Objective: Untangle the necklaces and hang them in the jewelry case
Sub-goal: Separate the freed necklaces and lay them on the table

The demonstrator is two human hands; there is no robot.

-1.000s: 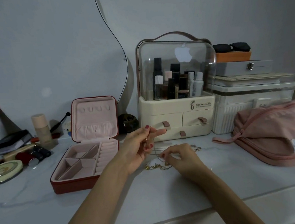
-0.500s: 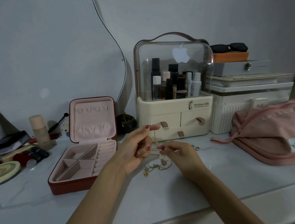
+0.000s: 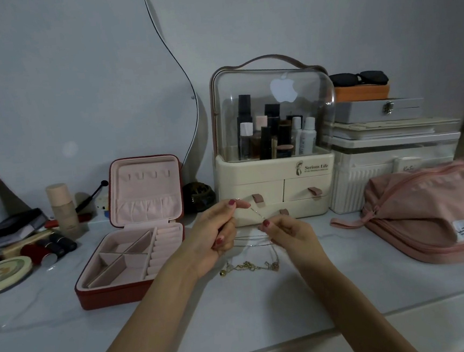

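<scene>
A thin silver necklace chain (image 3: 257,215) is stretched between my two hands above the white counter. My left hand (image 3: 216,234) pinches its upper end and my right hand (image 3: 289,234) pinches its lower end. More fine strands hang between the hands, and a gold chain tangle (image 3: 251,266) lies on the counter just below them. The red jewelry case (image 3: 101,295) stands open to the left, with a pink lining, hooks in its upright lid (image 3: 145,190) and nothing hung on them.
A cream cosmetics organiser (image 3: 275,183) with a clear dome stands right behind my hands. A pink bag (image 3: 430,211) and stacked boxes (image 3: 391,145) fill the right. Bottles, lipsticks and a round tin (image 3: 5,273) crowd the far left under a mirror.
Both hands have lifted slightly off the counter and drawn apart, pulling the thin chain taut between them. The gold tangle now lies exposed below them.
</scene>
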